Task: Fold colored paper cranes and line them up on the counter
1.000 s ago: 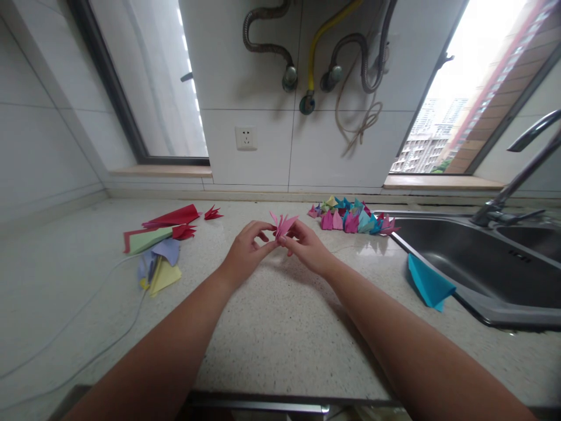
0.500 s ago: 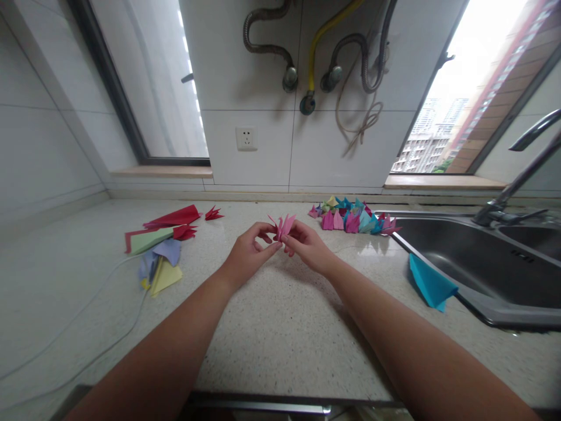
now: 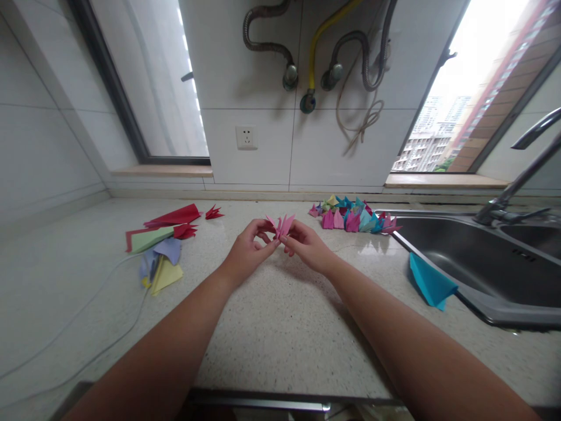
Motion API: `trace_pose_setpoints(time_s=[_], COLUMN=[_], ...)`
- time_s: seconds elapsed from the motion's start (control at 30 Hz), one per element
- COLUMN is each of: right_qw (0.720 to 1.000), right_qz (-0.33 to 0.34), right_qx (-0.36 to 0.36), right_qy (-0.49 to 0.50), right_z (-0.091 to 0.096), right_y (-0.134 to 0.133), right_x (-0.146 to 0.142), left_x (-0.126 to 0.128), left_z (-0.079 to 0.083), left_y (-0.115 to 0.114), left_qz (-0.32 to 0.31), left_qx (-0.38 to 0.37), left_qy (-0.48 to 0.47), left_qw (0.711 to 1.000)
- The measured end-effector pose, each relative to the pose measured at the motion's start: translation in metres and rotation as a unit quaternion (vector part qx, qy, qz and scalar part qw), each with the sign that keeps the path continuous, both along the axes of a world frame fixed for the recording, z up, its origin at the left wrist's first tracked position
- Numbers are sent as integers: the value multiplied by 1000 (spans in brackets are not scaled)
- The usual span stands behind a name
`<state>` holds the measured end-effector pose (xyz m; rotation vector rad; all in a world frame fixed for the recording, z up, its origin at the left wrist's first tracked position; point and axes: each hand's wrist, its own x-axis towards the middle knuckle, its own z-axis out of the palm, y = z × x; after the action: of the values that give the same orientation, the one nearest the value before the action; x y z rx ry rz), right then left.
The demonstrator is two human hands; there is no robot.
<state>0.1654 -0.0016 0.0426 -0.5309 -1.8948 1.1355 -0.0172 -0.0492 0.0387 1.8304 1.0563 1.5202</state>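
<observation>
A small pink origami crane (image 3: 284, 225) is pinched between my two hands above the middle of the counter (image 3: 263, 333). My left hand (image 3: 253, 245) grips its left side between thumb and fingers. On the right side, my right hand (image 3: 307, 245) holds it with the thumb in front and the fingers curled behind. Pointed paper tips fan upward from between the fingertips; the lower part is partly covered by them. Beyond my right hand stands a cluster of folded paper cranes (image 3: 352, 221) in pink, blue, green and yellow.
At the left lie red folded paper (image 3: 173, 216), a red crane (image 3: 214, 213), green paper (image 3: 151, 240) and yellow paper (image 3: 169, 276), with a white cable (image 3: 94, 292) nearby. Blue paper (image 3: 429, 282) touches the rim of the sink (image 3: 477, 310) at the right. A faucet (image 3: 493, 210) rises behind.
The crane's pointed parts sit slightly further left and spread a little wider. Both hands keep their pinch, almost in the same place.
</observation>
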Motion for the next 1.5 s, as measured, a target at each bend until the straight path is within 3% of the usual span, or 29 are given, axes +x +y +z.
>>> trace_pose_setpoints(time_s=[1.5], right_qw=[996], right_qz=[-34], right_qx=[46], right_qy=[-72], right_z=[-3], right_y=[0], right_x=[1], left_x=[-3], left_z=[-3], left_y=[4], left_qz=[-2], left_qx=[-2], left_qy=[1], left_qw=[1000])
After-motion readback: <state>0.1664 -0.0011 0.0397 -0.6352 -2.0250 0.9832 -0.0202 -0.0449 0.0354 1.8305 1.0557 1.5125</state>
